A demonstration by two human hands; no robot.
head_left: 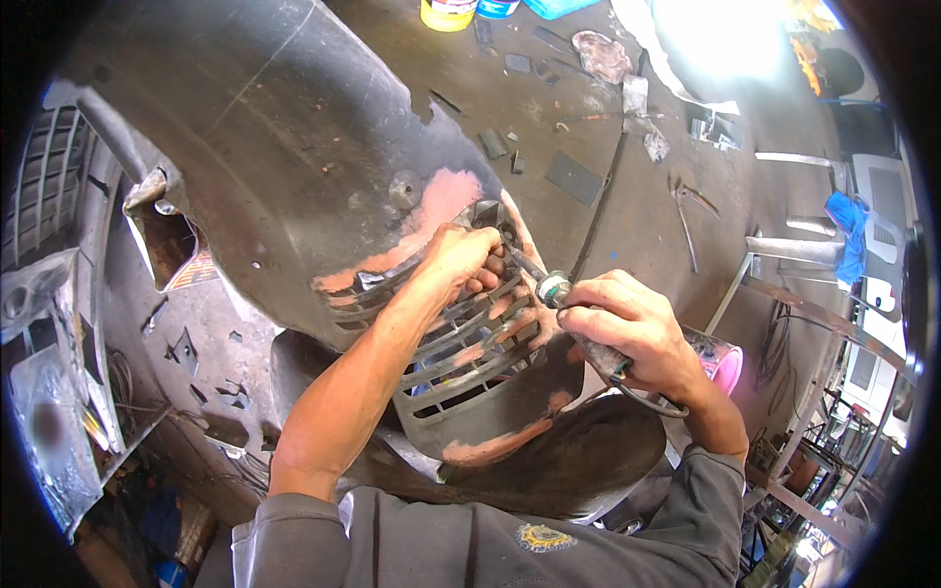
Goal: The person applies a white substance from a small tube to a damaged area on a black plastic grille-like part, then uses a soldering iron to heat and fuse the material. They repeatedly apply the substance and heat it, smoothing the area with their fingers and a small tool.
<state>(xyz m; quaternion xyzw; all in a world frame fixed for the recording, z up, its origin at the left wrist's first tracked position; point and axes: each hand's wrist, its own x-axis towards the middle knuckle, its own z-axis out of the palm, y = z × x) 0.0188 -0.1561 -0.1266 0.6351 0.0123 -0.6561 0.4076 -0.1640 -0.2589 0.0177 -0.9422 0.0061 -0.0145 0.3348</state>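
A large dark plastic panel (245, 147), with pink filler patches (441, 206) and a slatted grille (456, 377), lies before me. My left hand (466, 257) is at the grille's upper end, fingers curled and closed; whatever they hold there is hidden or too small to name. My right hand (622, 328) grips a corded hand tool (554, 290) resembling a soldering iron, its thin metal tip pointing up-left to a spot beside my left fingers. Whether that tip touches the plastic, I cannot tell.
Scraps of dark sheet (573, 178), a crumpled rag (603, 54) and long-handled pliers (686, 211) lie on the floor. Buckets (446, 12) stand at the top. A pink container (725, 363) and metal frames (823, 323) with a blue cloth (848, 235) are right; panels (49, 392) are left.
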